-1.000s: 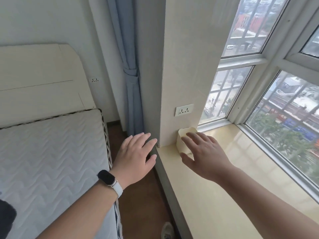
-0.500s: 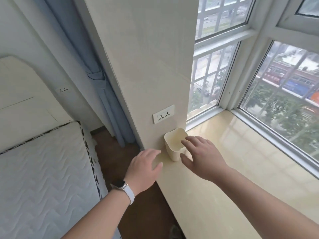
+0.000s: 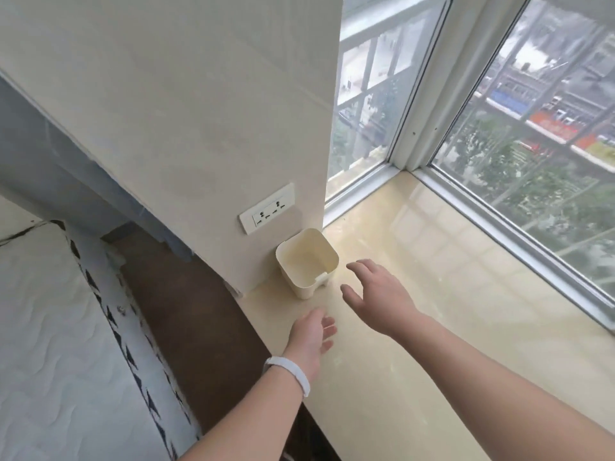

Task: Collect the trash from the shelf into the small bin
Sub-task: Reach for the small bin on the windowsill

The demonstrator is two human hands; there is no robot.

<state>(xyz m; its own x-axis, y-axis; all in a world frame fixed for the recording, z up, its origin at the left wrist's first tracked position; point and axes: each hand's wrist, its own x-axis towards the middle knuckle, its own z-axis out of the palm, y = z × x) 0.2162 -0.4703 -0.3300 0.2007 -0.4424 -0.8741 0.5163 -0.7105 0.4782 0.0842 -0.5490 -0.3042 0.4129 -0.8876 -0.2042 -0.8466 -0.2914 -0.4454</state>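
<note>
1. At the far left corner of the shelf [image 3: 432,344], against the wall panel below the socket [image 3: 267,208], stands the small bin [image 3: 307,261]. It is upright, its open mouth faces up, and the inside looks empty.
2. The bin lies ahead and a little to the left of the right hand [image 3: 377,294]. This hand hovers just beside the bin's right wall, not touching it, with fingers spread apart and holding nothing.
3. The left hand [image 3: 311,339] is above the front edge of the shelf, nearer to the person than the bin. Its fingers are loosely open and it also holds nothing. A white band [image 3: 293,372] is on this wrist.
4. The right hand is the nearer one to the bin, so I judge it the better placed to take the bin.
5. I can see no trash on the visible part of the shelf; the surface appears bare and glossy up to the window frame [image 3: 499,227].
6. To the left, below the shelf, are the dark floor [image 3: 186,311] and a mattress [image 3: 56,344].
</note>
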